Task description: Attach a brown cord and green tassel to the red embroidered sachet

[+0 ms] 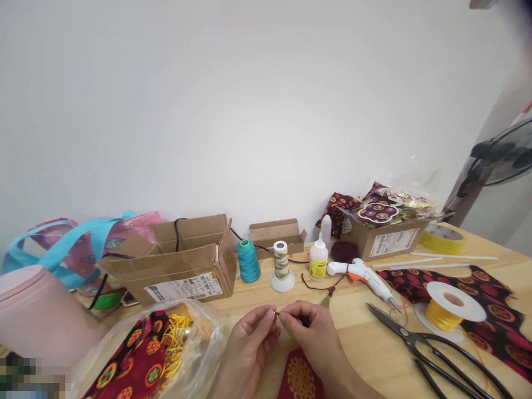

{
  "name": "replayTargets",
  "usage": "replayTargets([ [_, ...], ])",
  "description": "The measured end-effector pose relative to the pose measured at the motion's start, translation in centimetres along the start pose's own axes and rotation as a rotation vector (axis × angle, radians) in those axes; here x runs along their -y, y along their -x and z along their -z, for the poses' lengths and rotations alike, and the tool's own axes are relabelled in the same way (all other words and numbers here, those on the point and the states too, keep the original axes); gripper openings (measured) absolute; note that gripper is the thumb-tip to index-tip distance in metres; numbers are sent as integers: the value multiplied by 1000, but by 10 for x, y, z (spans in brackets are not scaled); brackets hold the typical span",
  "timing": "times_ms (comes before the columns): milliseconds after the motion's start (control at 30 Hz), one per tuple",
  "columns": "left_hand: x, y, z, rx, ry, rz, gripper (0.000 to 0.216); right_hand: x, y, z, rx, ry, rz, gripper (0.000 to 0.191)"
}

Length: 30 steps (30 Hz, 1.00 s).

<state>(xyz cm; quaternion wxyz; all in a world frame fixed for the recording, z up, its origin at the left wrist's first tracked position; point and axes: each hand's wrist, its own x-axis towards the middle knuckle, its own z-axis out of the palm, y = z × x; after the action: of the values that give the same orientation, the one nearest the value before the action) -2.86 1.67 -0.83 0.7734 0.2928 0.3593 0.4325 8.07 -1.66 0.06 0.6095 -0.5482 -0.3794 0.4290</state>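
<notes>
My left hand (249, 346) and my right hand (318, 338) meet low in the middle of the wooden table (357, 332), fingertips pinched together on a thin dark red cord (316, 286). The cord runs back past a small green tassel (325, 302) toward the glue gun (366, 275). A red piece with a gold pattern (300, 377) lies under my right wrist. A clear plastic bag (158, 349) of patterned red fabric and yellow cord sits just left of my left hand.
Black scissors (419, 343) and a yellow cord spool (449, 307) on patterned cloth (490, 316) lie to the right. Behind stand a teal thread cone (248, 260), a striped spool (281, 266), a glue bottle (318, 257), cardboard boxes (183, 266), white sticks (432, 259), yellow tape (443, 237), a pink container (37, 310).
</notes>
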Motion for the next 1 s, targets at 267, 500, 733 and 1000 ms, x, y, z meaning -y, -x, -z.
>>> replayTargets([
  [267, -1, -2, 2, -54, -37, -56, 17, 0, 0, 2, -2, 59, 62, 14],
  [500, -3, -1, 2, -52, -60, -82, 19, -3, -1, 4, -14, 256, 236, 12],
  [733, -4, -2, 3, -46, -100, -142, 20, -2, -1, 5, 18, 215, 212, 14],
  [1000, -3, -2, 4, -61, -188, -204, 21, 2, 0, 5, 27, 243, 225, 14],
])
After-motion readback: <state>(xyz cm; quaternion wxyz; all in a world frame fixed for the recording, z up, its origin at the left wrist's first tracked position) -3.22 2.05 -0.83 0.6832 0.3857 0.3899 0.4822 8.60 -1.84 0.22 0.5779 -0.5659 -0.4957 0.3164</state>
